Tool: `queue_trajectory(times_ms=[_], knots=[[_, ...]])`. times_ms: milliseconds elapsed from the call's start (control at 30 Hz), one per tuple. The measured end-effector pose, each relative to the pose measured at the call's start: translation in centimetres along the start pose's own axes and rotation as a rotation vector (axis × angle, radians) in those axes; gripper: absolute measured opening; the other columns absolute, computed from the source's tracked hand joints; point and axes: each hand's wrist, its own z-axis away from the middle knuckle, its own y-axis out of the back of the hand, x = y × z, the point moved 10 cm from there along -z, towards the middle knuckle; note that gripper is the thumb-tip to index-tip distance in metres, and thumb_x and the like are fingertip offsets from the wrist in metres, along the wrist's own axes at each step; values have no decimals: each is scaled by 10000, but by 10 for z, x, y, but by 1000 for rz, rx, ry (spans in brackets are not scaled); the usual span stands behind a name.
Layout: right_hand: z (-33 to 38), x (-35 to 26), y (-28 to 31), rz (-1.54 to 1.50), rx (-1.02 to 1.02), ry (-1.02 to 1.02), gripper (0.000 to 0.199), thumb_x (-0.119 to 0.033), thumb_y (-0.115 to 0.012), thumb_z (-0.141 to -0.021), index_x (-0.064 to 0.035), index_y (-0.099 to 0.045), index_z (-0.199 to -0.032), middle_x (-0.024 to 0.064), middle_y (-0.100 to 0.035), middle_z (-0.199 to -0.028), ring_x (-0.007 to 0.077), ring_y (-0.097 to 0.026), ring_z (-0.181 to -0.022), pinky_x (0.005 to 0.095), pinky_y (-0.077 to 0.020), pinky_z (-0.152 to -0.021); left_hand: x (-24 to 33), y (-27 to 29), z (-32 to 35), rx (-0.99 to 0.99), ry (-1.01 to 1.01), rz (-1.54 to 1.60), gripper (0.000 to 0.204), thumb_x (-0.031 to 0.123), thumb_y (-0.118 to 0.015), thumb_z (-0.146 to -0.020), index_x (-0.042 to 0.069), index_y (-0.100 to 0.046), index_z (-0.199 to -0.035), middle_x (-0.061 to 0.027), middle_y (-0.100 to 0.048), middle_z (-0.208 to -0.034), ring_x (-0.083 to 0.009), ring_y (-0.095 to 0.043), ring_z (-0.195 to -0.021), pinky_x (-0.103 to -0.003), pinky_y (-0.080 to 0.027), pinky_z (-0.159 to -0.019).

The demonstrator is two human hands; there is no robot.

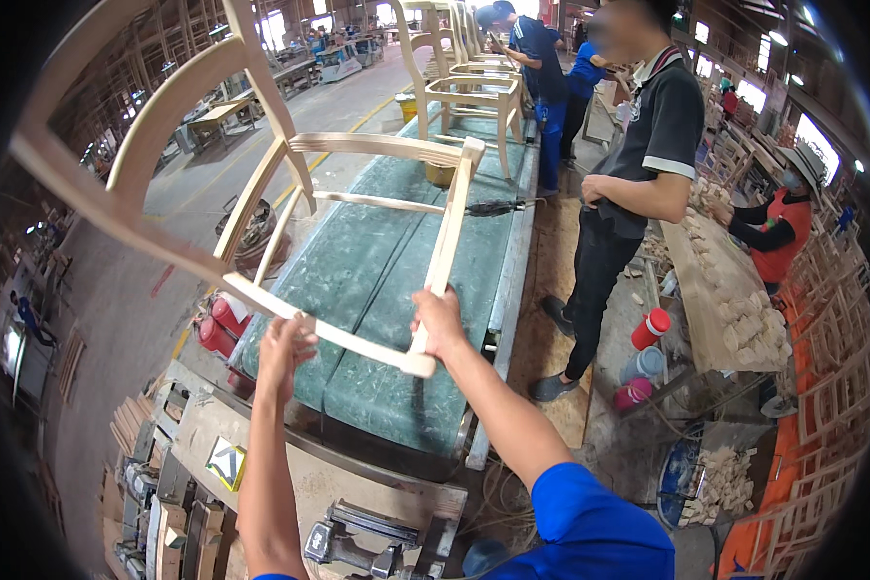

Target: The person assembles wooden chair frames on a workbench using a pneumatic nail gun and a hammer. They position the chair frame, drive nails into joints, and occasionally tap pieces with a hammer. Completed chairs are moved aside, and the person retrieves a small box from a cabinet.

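Observation:
A bare wooden chair frame (387, 147) with a curved back and no seat is in front of me, over the green conveyor belt (358, 251). My right hand (439, 324) is wrapped round its front rail, near the closest corner. Beside the near side rail is my left hand (285, 356), its fingers apart and the fingertips at the rail's lower edge. Whether the chair's legs rest on the belt cannot be made out. Below my hands, a nail gun (358, 541) lies on the wooden bench (309, 474) at the belt's end.
More chair frames (474, 92) stand farther along the belt. To the right is a person in a dark shirt (638, 145); another in a red vest (778, 237) works at a table (710, 309) with wood pieces. Red cylinders (220, 324) are left of the belt. A red jug (651, 329) stands right.

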Motion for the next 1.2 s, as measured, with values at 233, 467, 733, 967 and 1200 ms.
queue_trajectory(times_ms=[233, 467, 733, 967, 1200], knots=[[-131, -33, 5, 249, 119, 66, 123, -106, -630, -832, 5, -581, -807, 95, -535, -639, 238, -533, -450, 420, -451, -412, -31, 85, 156, 54, -12, -280, 500, 246, -708, -963, -33, -579, -1357, -129, -716, -1051, -182, -698, -904, -299, -563, -759], [-187, 7, -40, 426, -138, -2, 350, -246, -639, -876, 43, -643, -1073, 170, -690, -987, 291, -694, -847, 479, -571, -746, -64, 250, 455, 760, 197, -369, 492, 273, -726, -971, -22, -600, -1345, -114, -704, -1097, -170, -686, -945, -310, -546, -782], [-183, 19, -40, 231, -230, -321, 356, -355, -723, -948, -90, -669, -1180, 81, -710, -1041, 287, -713, -926, 497, -608, -812, -124, 242, 679, 1297, 351, 23, 369, 165, -647, -1028, -14, -570, -1341, -120, -701, -1046, -141, -683, -872, -241, -554, -705], [-19, 26, 22, 648, -10, 413, 234, -213, -638, -997, -4, -638, -1102, 92, -682, -963, 190, -659, -808, 370, -571, -657, -168, 200, 750, 1376, 574, -88, 179, 139, -671, -978, 2, -682, -1094, -31, -686, -849, -75, -613, -720, -216, -473, -592], [409, 247, 6, 1108, -1211, 315, 357, -176, -734, -915, -3, -677, -1222, 169, -705, -1049, 296, -701, -937, 389, -550, -859, -235, 216, 772, 1234, 527, -348, 182, 184, -704, -932, 5, -728, -956, -15, -669, -734, -74, -603, -687, -272, -522, -666]])
